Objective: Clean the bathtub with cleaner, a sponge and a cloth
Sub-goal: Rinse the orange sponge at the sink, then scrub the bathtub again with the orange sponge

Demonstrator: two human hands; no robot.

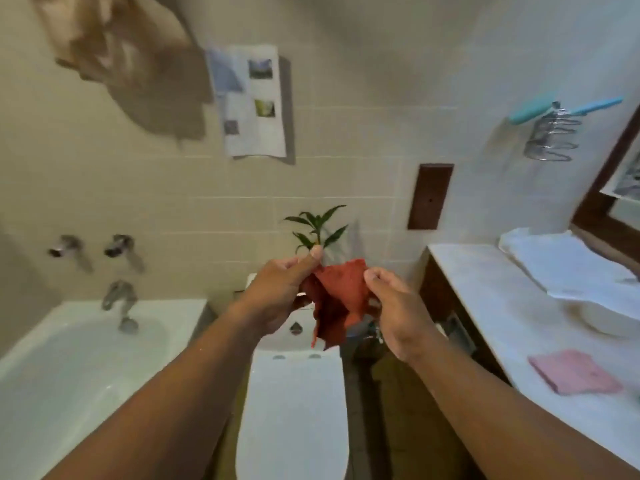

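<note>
A rust-red cloth (341,296) is held up in front of the chest, above the closed toilet lid (294,410) and well apart from the bathtub (166,306), which lies at the lower left. The cloth's upper left edge is pinched between the thumb and curled fingers of the left hand (277,299). Its right edge is gripped by the fingertips of the right hand (394,306), so that the fabric hangs crumpled and partly spread between the two. No cleaner bottle can be made out. A flat pink pad (575,370) lies on the vanity counter (485,306) at the right; whether it is the sponge or a second cloth cannot be told. The inside of the tub appears white and bare under the tap spout (119,299), with no foam or standing water to be seen, though the picture is too soft for streaks or moisture to be judged. It is therefore judged that the cloth is only being opened out for use. Whether spraying and scrubbing have been done cannot be settled from this view, and the wiping with the cloth is taken to be left.
</note>
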